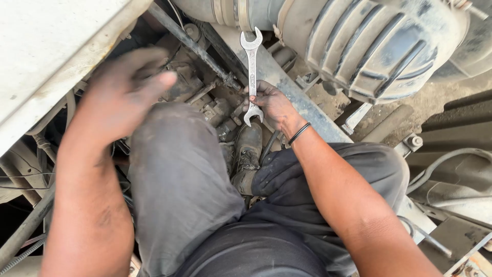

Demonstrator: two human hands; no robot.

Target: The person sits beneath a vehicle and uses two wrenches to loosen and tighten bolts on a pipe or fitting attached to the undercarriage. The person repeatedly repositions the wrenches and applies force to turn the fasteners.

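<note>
Left hand [123, 92] motion-blurred, grip unclear, ribbed air housing [379, 46] cut off at top

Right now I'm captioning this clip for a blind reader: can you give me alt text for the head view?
A person's right hand grips a silver double-ended open wrench upright over a grimy engine, while the blurred left hand is raised above it. Grey trousers and a worn black boot fill the middle; a ribbed black air housing sits upper right.

Bare forearms, black band [299, 133] on right wrist, grey trousers [179, 179], seemingly worn black boot [247, 154]
</note>
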